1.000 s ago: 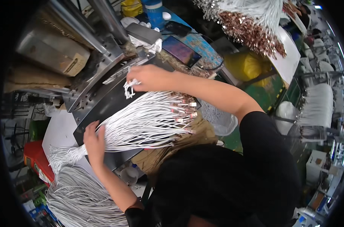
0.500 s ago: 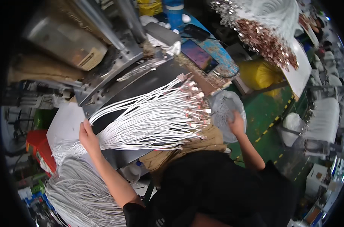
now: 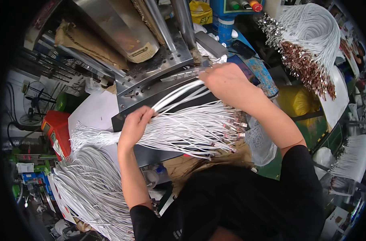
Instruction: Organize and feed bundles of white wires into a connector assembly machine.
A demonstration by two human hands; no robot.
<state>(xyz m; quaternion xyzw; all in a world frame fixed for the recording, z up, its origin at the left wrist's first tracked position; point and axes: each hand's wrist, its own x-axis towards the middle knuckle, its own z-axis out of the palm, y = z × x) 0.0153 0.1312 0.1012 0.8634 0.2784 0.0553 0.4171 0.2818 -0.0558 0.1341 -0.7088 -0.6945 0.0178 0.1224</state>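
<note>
Left hand (image 3: pixel 134 125) clenched around a few white wires (image 3: pixel 179 89), pinched out from the main bundle and lifted just above it. Right hand (image 3: pixel 227 82) closed on the far ends of those same few wires, fingertips pressed against the perforated metal plate (image 3: pixel 159 66) of the machine; whether anything else sits between those fingers, cannot tell. Between the two hands, the picked wires arching up in a shallow curve. Just below both sets of fingers, a thick fan of white wires (image 3: pixel 191 130) spread across a dark flat surface (image 3: pixel 159 154), metal terminals (image 3: pixel 233 126) clustered at the end under the right wrist. Behind the left fingers, toward the left, the fan narrowing into a tied neck (image 3: pixel 90 138) over a white sheet (image 3: pixel 94 114). Further down and left of the left forearm, a big loose heap of more white wires (image 3: pixel 90 193). Well beyond the right fingers, up and to the right, another hanging bunch of white wires with coppery terminals (image 3: pixel 307 60). Left of the left hand, a red box (image 3: pixel 56 128). Near the right forearm, a clear plastic bag (image 3: pixel 261 142)
</note>
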